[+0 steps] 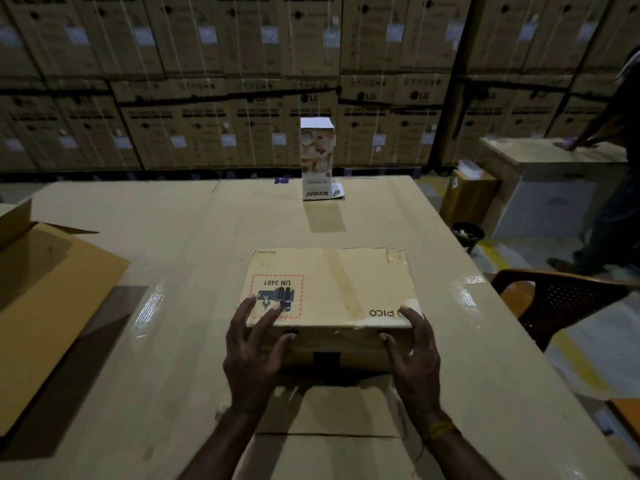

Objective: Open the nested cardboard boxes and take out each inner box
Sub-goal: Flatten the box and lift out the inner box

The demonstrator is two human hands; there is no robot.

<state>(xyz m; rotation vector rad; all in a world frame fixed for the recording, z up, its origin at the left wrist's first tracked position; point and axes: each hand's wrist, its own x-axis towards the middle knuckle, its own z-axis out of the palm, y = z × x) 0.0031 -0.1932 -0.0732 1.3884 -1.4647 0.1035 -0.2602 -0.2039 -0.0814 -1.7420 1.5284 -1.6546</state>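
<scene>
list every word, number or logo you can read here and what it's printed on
"UN 3481": red-hatched label on the cardboard box top.
"PICO": same box top, near right hand.
"BOMBAY": tall white carton, upside down.
"LG": stacked warehouse cartons.
Their white stickers and the tall carton's small print: unreadable.

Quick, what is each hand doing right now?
Left hand: holding the near left corner of the PICO box, fingers curled over its top edge.
Right hand: holding the box's near right corner.

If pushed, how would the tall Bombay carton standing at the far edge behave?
The tall Bombay carton stands upright on a narrow end, so a high push would probably tip it. The cardboard tabletop looks glossy, so a low push may slide it. Its weight cannot be judged.
</scene>
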